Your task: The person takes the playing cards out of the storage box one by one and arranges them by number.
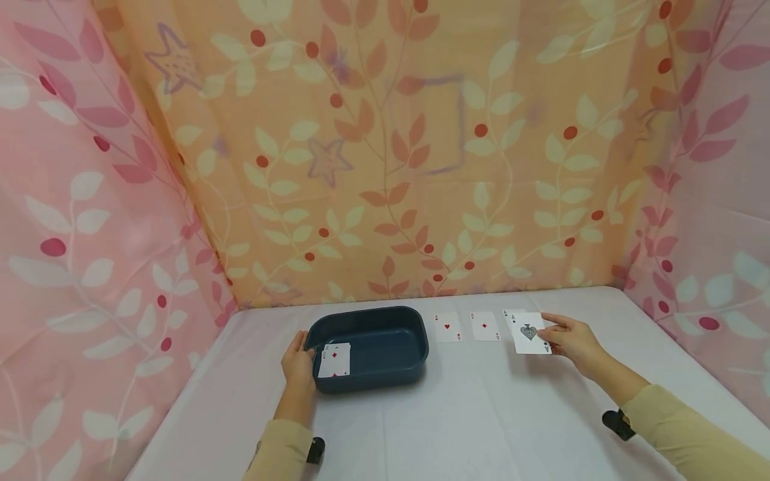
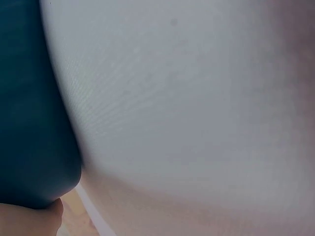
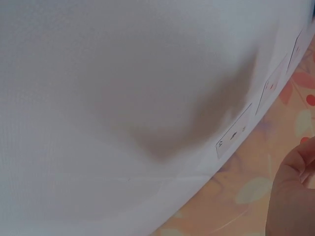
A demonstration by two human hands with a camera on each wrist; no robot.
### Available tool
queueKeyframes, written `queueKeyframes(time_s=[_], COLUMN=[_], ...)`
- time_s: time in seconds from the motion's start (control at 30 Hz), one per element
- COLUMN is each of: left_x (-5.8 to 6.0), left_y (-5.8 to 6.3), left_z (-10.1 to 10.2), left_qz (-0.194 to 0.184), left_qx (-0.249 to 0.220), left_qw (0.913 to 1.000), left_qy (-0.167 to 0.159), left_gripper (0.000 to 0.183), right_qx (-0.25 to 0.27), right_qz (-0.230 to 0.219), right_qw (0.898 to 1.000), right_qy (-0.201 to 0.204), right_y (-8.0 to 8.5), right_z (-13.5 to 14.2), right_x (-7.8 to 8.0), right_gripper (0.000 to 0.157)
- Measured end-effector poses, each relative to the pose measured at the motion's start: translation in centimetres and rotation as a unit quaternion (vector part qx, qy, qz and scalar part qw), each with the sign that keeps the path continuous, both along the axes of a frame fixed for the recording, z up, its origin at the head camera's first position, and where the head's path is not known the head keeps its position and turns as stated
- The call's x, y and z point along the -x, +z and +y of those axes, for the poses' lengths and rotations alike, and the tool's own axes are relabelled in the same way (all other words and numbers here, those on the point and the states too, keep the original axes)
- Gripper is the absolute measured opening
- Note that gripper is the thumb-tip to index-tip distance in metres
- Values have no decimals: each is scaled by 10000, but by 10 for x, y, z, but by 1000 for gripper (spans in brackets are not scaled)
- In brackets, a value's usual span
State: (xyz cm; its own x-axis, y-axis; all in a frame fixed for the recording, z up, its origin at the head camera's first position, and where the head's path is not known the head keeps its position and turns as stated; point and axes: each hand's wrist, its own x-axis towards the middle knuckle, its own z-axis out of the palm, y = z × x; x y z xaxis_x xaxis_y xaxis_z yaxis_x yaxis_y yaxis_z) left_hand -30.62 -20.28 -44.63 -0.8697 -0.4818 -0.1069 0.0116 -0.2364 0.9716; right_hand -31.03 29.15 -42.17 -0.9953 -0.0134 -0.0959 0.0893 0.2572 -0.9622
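Observation:
My right hand (image 1: 571,344) pinches an ace of spades (image 1: 528,333) by its right edge, face showing, with its shadow on the cloth below. Behind it, a black-suited ace (image 1: 506,312) lies on the table, mostly hidden in the head view; the right wrist view shows that table card (image 3: 234,132) whole. My left hand (image 1: 299,364) grips the left end of a dark blue rectangular tub (image 1: 385,382), thumb over the rim. Inside the tub, beside that thumb, are red diamond playing cards (image 1: 335,361), face up and overlapping.
An ace of hearts (image 1: 447,327) and an ace of diamonds (image 1: 484,326) lie face up in a row right of the tub. White cloth (image 1: 457,421) covers the table. Patterned fabric (image 1: 373,220) hangs along the back edge and both sides.

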Motion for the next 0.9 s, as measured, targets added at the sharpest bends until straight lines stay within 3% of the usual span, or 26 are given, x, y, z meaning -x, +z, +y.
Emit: queueKeyframes(time_s=[0.27,0.6,0.73,0.77,0.9], left_x=[-4,-5,-3,-2,-1], left_y=[-1,0,1,1,1], left_z=[1,1,1,2,2], left_qz=[-123,-172,-128,-122,-90], left_qx=[-4,-18,-46,-32,8], left_qw=[9999,9998,9999,9999,9999], left_qy=[53,64,101,102,82], left_gripper=[59,58,58,58,59], right_qx=[-144,155,347,441,242], right_qz=[-70,-200,-36,-22,-78], right_qw=[9995,9970,9961,9954,9930], right_qy=[-255,-729,-810,-847,-1152], right_y=[-4,-9,-15,-18,-27], right_z=[10,22,31,36,45], right_x=[5,16,20,23,33], right_gripper=[62,62,62,56,53])
